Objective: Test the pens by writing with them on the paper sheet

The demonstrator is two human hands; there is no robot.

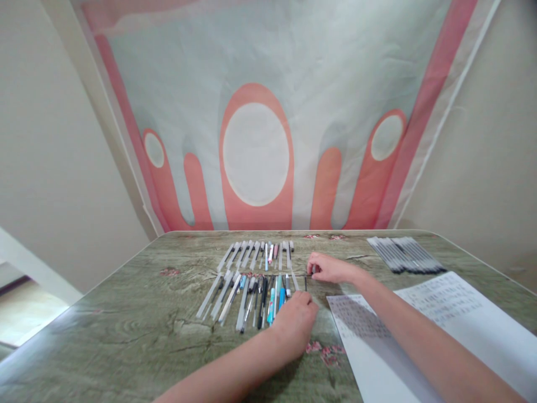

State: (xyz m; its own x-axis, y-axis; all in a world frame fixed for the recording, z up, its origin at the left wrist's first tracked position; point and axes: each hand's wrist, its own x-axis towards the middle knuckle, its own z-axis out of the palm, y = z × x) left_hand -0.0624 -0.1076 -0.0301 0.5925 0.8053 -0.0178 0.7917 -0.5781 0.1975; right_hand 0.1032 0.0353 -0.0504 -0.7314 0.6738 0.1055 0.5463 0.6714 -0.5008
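Two rows of pens lie on the green-patterned table (126,313): a far row of pens (255,254) and a near row of pens (245,296), white, black and blue. My left hand (296,322) rests curled at the right end of the near row, its fingertips touching a thin dark pen (305,282). My right hand (329,267) lies just beyond, fingers closed in a pinch on the far end of that same thin pen. What the left fingers grip is hidden.
A bundle of dark pens (405,254) lies at the far right of the table. Two sheets of written paper (444,308) lie under my right forearm. A pink and grey cloth (255,151) hangs behind the table.
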